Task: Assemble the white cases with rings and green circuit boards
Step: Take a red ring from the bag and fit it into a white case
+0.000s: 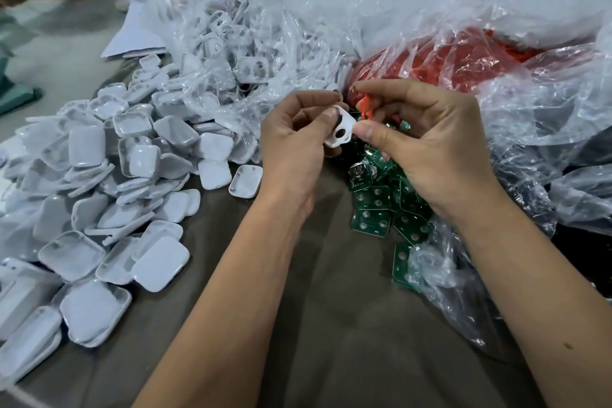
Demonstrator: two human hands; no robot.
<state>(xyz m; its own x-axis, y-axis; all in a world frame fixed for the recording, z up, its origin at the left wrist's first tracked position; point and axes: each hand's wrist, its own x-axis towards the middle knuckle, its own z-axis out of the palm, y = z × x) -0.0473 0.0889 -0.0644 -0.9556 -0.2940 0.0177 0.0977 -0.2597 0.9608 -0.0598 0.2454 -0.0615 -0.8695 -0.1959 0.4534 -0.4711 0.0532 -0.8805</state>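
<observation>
Holding a small white case point(340, 130) in curled fingers, the left hand point(294, 149) keeps it above the grey bench point(331, 308). The right hand point(427, 146) pinches a thin red ring point(365, 108) right beside the case. Green circuit boards point(371, 205) lie under the hands. A big heap of white cases point(109, 209) sits to the left. Crinkly clear bags point(331, 10) crowd close behind, one full of red rings point(463, 60).
</observation>
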